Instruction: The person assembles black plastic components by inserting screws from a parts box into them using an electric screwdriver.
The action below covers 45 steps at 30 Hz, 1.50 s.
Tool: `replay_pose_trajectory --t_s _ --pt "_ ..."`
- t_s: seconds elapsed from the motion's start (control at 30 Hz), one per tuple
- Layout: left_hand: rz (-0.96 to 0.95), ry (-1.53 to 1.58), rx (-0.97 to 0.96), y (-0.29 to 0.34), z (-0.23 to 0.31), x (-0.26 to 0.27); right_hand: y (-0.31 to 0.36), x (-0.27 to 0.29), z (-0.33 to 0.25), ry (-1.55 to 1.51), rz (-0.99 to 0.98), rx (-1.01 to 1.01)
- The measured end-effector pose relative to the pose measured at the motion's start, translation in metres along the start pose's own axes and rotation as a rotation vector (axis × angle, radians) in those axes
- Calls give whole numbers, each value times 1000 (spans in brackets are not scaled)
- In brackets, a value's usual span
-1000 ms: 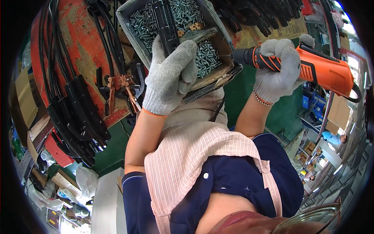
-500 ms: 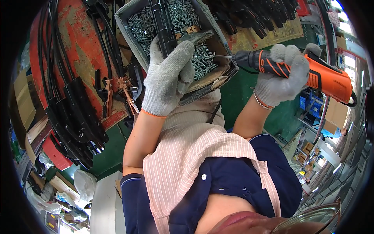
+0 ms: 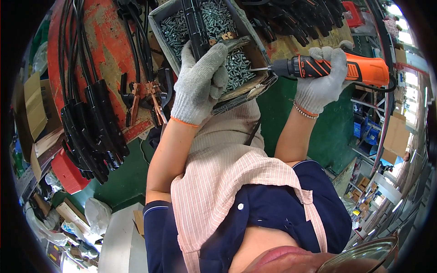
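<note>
My left hand, in a grey knitted glove, is closed round a long black ribbed plastic handle. The handle lies above a grey box filled with small silvery screws. A brass-coloured piece shows among the screws, near the handle. In my gloved right hand is an orange and black electric screwdriver, held nearly level with the fingers wrapped over its body. Its thin bit points left and reaches over the box's right edge.
On the red, worn tabletop to the left lie black cables with handles and copper-coloured clamp parts. More black parts are heaped at the far right. A red bin stands lower left, and the floor is green.
The electric screwdriver has swung closer to level, its rear end moving up and left. The box and left hand appear slightly further right in the picture.
</note>
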<state>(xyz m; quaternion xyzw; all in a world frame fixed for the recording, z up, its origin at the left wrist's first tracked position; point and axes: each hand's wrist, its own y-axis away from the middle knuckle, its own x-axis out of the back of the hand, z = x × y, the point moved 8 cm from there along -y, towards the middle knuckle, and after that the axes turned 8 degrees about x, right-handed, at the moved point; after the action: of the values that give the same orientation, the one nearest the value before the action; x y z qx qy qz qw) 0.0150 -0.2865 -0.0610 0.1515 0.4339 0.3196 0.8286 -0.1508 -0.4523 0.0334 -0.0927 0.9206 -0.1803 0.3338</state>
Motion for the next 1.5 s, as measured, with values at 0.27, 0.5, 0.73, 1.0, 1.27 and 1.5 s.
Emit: replay_pose_trajectory --t_s 0.27,0.5,0.73,1.0,1.27,1.5 --pt "13 -13 31 -2 -2 4 -8 3 -3 -146 -2 -66" --pt "50 79 72 -1 -5 11 -14 -16 5 -363 -15 -180" --pt "61 93 208 2 -13 8 -9 -42 23 -546 -30 -290" --pt "39 140 149 0 -9 10 5 -41 46 -450 30 -300" --pt "16 125 202 -1 -13 7 10 -66 21 -391 -167 -196" --pt "96 82 251 -2 -18 9 30 -122 -18 -93 -500 56"
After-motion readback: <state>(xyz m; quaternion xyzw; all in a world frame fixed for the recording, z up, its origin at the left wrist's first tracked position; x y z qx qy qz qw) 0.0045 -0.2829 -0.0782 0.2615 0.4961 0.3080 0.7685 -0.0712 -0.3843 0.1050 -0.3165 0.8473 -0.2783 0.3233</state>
